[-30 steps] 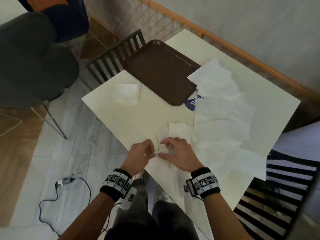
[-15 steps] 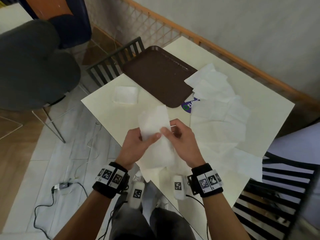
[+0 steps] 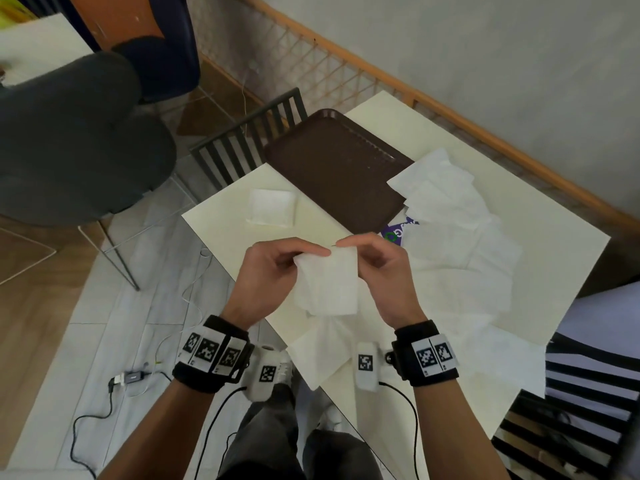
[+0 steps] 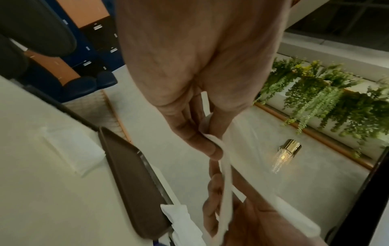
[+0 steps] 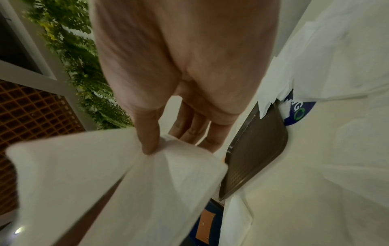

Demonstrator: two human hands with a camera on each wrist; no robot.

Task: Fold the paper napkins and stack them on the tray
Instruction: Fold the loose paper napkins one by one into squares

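Observation:
Both hands hold one white paper napkin (image 3: 329, 282) up in the air above the near table edge. My left hand (image 3: 273, 268) pinches its upper left corner, and the napkin (image 4: 226, 174) hangs down from those fingers. My right hand (image 3: 377, 268) pinches its upper right corner, with the thumb pressed on the napkin (image 5: 136, 179). The dark brown tray (image 3: 332, 168) lies bare at the table's far left corner. One folded napkin (image 3: 272, 207) lies on the table left of the tray. Several unfolded napkins (image 3: 460, 244) are spread to the right of the tray.
The cream table (image 3: 221, 233) has another loose napkin (image 3: 318, 355) hanging over its near edge below my hands. A slatted dark chair (image 3: 249, 143) stands behind the tray, a grey chair (image 3: 76, 143) to the left. A purple label (image 3: 396, 233) peeks out by the tray.
My hands picked a napkin off the table and lifted it. It now hangs between the two pinching hands, held higher and closer to the tray.

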